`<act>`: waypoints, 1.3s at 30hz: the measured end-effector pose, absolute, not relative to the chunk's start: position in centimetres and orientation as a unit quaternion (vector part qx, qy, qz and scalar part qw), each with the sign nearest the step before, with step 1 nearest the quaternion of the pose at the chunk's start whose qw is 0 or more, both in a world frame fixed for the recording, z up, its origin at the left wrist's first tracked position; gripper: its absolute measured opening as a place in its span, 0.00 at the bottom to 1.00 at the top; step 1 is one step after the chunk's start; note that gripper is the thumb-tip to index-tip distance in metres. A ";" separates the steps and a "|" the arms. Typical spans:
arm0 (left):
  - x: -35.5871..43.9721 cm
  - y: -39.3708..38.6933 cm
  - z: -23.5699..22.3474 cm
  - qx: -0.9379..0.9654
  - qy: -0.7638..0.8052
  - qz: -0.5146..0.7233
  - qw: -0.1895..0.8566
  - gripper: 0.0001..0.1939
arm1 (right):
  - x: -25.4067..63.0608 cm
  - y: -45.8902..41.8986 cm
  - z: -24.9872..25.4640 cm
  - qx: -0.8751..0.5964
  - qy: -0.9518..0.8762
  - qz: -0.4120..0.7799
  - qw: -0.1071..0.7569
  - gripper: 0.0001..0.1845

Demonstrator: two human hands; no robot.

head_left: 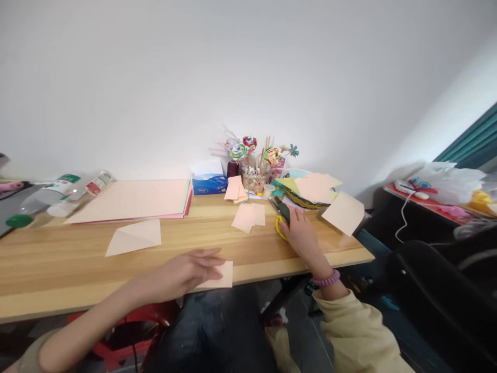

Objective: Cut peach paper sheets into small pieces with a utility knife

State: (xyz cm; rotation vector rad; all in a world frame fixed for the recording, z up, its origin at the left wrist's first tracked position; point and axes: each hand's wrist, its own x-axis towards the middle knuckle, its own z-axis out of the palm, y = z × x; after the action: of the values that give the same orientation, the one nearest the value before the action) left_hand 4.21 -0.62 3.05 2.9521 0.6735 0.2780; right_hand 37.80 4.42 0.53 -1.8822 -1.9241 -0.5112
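Note:
My left hand [190, 272] lies at the table's front edge, its fingers stretched out over a small pale pink paper [225, 274], partly covering it. To the right, my right hand [301, 233] is closed on a pair of scissors [280, 228] with yellow and dark handles, close to the tabletop. The blades point away toward the back, and my fingers hide part of the handle. Between the hands and further back lie small pink paper squares [248, 216]. A larger creased pale sheet [135, 237] rests on the left of the table.
A stack of coloured paper [135, 199] and plastic bottles [50, 194] lie at the left. Along the wall stand a blue tissue pack [209, 185] and a container of sticks and paper flowers [255, 181]. More paper [314, 186] is at the right, with one sheet [344, 212] overhanging the edge.

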 end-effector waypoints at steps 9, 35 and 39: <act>2.5 1.9 1.6 0.876 0.456 0.097 -0.120 0.15 | 37.3 5.4 0.6 -0.697 -0.689 -0.164 0.115 0.20; 2.2 2.8 -1.2 0.875 0.474 0.063 0.078 0.36 | 29.2 -8.2 -0.4 -0.405 -0.909 -0.045 0.090 0.22; 2.2 2.6 -1.3 0.874 0.475 0.067 0.074 0.29 | 28.9 -7.8 -0.3 -0.404 -0.911 -0.041 0.078 0.23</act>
State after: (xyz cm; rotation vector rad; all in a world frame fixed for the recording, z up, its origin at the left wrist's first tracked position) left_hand 2.22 2.62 -1.28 2.6240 1.4251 0.2007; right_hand 28.93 -7.80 -0.25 -1.2093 -2.7267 -0.1240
